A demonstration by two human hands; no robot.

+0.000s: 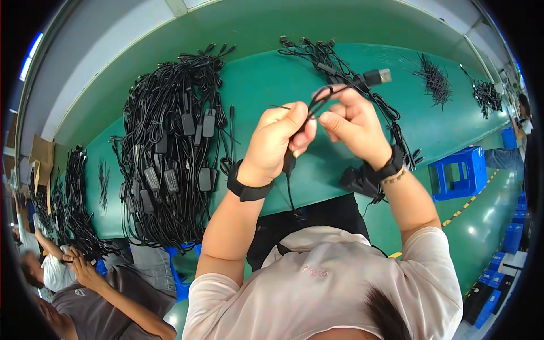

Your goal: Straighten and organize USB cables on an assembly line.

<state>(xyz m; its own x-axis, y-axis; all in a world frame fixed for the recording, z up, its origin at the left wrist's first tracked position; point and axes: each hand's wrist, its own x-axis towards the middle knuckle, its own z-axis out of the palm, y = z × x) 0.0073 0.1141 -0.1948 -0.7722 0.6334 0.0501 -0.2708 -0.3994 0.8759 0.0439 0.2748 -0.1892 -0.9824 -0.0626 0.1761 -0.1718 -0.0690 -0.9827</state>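
Between my hands is a black USB cable (323, 102), gathered into small loops. My left hand (277, 136) is closed around the gathered part, thumb pressed on top. A thin dark tie end (279, 106) sticks out beside that thumb. From under the left hand hangs a small black oval piece (289, 163) with a thin lead running down toward the table edge. My right hand (352, 122) has its fingers curled at the loops, slightly blurred, with the thumb close to them. A metal-tipped USB plug (377, 77) juts out above the right hand.
Left stands a large heap of black cables (170, 141) with small boxes. More cables (328, 59) lie behind my hands. Thin black ties (435, 84) and a small cable bunch (486, 96) lie right. A blue stool (462, 173) stands beyond the table; a co-worker (107, 294) sits left.
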